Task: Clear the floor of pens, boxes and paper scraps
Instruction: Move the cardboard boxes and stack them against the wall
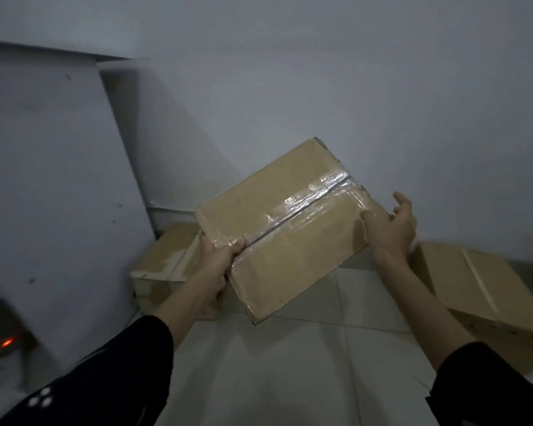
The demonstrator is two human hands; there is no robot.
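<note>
Head view, left to right. Low at the far left, a dark object (6,333) bears a small orange light; it is too blurred to identify. A white panel (59,195) leans against the wall (320,72). The left arm, in a dark sleeve (105,373) marked with a cluster of white dots (39,398), reaches forward and up. Behind it a cardboard box on the floor (163,265) sits in the corner at the foot of the panel, its top flaps closed.

The left hand (219,259) grips the lower left edge of the held cardboard box (290,229): thumb on the top face, fingers curled beneath. This box is lifted above the tiled floor (290,364) and turned diagonally. Its flaps are sealed along the centre seam with clear tape (305,204), so its contents are hidden.

The right hand (391,226) meets the box's right edge with a loose grip: thumb laid on the top face, fingers spread and only slightly bent, closed round nothing.

At the right, a second floor box (480,296) lies tilted on the tiles, with a pale strip along its top.
</note>
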